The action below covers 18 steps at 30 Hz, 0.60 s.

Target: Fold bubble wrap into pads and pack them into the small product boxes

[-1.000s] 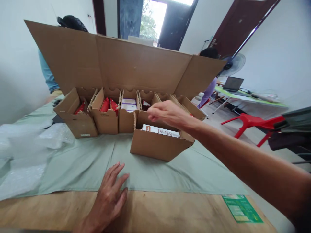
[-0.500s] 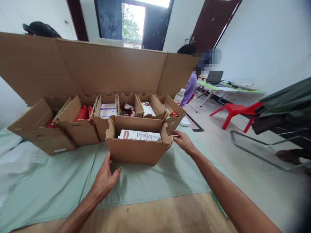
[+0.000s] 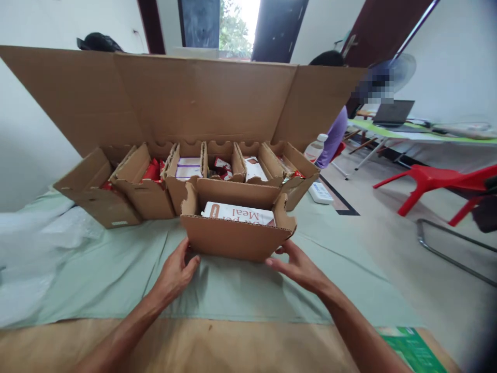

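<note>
I had the fingers of the left hand [image 3: 173, 273] and the right hand [image 3: 302, 268] at the lower ends of a cardboard box [image 3: 235, 239], each thumb wide of the other fingers; I could not tell whether either hand gripped it. The box, with a white carton [image 3: 241, 213] inside, was over the green cloth [image 3: 128, 298] on the desk [image 3: 209, 339]. Behind it I saw six more boxes [image 3: 176, 194] in a row, then a tall cardboard panel [image 3: 209, 103]; plastic wrap [image 3: 46, 246] lay off to the left.

Red chair [image 3: 430, 177], open laptop [image 3: 394, 114] on a green-topped table [image 3: 362, 125], clear bottle [image 3: 315, 150], crumpled plastic wrap [image 3: 34, 246] at left
</note>
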{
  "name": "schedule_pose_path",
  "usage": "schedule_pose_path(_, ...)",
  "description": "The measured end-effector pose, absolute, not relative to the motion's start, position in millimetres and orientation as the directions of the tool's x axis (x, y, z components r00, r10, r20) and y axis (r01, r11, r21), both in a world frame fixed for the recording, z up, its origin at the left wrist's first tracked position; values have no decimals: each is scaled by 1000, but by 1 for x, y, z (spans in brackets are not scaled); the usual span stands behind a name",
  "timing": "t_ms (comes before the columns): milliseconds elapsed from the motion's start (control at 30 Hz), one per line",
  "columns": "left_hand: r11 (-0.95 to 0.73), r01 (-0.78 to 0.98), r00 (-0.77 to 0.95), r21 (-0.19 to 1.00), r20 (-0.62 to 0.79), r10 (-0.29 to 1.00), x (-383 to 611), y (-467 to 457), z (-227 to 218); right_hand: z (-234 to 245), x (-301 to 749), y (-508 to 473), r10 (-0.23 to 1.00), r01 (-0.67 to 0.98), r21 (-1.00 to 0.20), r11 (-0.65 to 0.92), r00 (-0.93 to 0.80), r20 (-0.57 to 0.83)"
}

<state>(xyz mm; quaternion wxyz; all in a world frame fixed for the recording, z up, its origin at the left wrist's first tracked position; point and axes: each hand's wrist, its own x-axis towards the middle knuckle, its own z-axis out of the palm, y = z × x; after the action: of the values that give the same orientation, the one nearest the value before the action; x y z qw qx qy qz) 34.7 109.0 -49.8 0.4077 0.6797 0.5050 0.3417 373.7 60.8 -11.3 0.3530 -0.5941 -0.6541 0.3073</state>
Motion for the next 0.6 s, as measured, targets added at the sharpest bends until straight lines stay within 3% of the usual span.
schedule_pose_path(300, -351, 553, 294, 755, 218, 931, 49, 122, -57, -27, 332, 106, 934, 485, -873, 56, 284, 218)
schedule_pose_path(433, -393, 596, 342, 700, 222, 913, 46, 130, -55, -47, 328, 98, 931, 527, -845, -84, 343, 122)
schedule_pose_path(600, -443, 627, 387, 640, 237, 891, 1, 119, -50, -54, 327, 104, 913, 627, -756, -190, 396, 99)
